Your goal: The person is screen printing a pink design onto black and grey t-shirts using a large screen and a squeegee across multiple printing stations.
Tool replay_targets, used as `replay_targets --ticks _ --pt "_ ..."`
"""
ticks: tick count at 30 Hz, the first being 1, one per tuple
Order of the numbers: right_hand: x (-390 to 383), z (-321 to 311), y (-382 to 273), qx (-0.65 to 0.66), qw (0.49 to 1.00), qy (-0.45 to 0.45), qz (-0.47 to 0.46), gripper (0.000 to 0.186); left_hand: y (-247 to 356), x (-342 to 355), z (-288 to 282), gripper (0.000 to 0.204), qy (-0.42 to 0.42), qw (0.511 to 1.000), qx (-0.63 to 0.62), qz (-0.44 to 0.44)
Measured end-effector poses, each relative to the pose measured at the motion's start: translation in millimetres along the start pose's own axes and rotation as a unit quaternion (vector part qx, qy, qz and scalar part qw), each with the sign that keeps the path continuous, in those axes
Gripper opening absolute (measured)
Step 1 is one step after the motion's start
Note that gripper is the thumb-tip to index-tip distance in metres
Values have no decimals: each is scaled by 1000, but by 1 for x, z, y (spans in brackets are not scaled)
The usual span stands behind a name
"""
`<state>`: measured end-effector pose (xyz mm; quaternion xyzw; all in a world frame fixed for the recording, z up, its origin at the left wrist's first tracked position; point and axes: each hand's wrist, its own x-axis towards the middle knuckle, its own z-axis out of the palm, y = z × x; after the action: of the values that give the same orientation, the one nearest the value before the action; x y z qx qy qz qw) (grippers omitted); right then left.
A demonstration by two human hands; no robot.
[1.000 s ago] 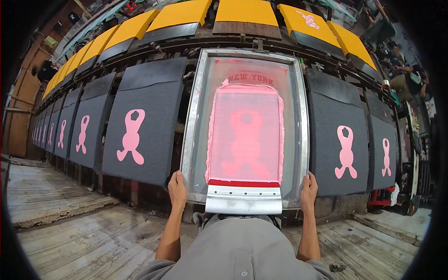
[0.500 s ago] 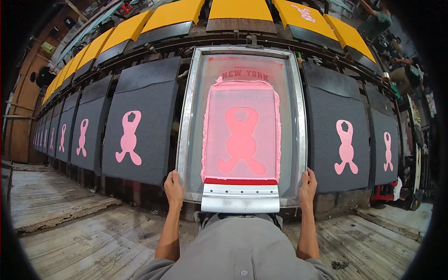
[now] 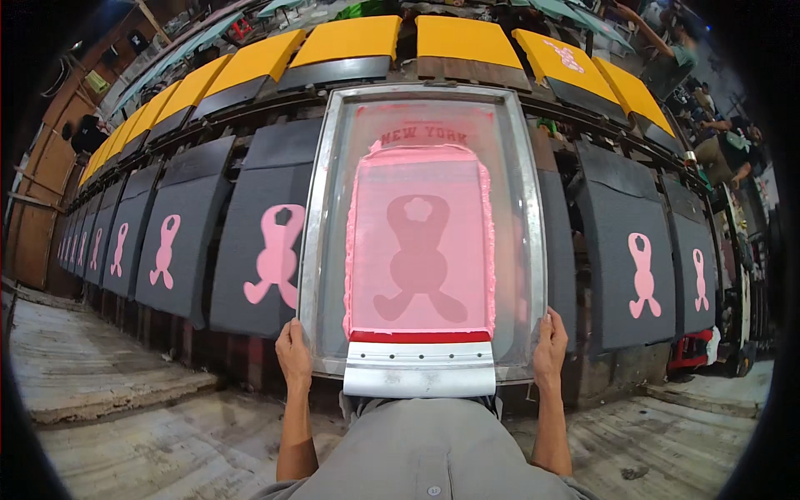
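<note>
My left hand (image 3: 294, 354) and my right hand (image 3: 549, 350) are closed around the lower sides of a metal-framed printing screen (image 3: 535, 225). Pink ink (image 3: 483, 242) covers much of its mesh, thicker along the edges, and a darker figure shape shows through the middle. A squeegee (image 3: 421, 371) with a silver holder and red blade lies across the near end of the screen, touched by neither hand. Beneath the screen's left side, a dark fabric piece (image 3: 233, 283) with a pink figure print is partly covered. What lies straight under the mesh is mostly hidden.
Dark fabric-covered boards with pink prints (image 3: 642, 275) line both sides. Behind them runs a row of yellow-covered boards (image 3: 346, 40). Wooden planks (image 3: 108, 350) form the floor. Other people (image 3: 671, 58) are at the far right.
The screen has shifted left relative to the boards and now overlaps the left neighbouring print. Its figure area has turned from bright pink to darker. Both hands keep their hold.
</note>
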<state>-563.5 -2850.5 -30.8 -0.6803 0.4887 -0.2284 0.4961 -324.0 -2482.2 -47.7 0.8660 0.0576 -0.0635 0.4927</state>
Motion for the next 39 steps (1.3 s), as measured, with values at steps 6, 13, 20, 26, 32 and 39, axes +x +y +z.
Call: replay_targets --ticks 6,13,20,26,32,39 --pt "-65 132 -2 27 999 -13 -37 38 -49 85 -114 43 18 999 46 -5" --pt "-113 213 -37 3 999 -34 3 39 -76 151 -184 43 8 999 44 -8" --pt "-120 246 -47 3 999 -50 10 35 -110 198 -204 44 -29 998 62 -11" --pt "-120 253 -58 -49 995 -80 46 34 -112 210 -205 43 -41 998 11 -44" --pt "-117 252 -58 -71 993 -76 50 35 -123 219 -201 43 -72 997 22 -29" --pt "-151 244 -117 -235 940 -135 -207 51 -68 185 -213 48 -122 953 160 229"
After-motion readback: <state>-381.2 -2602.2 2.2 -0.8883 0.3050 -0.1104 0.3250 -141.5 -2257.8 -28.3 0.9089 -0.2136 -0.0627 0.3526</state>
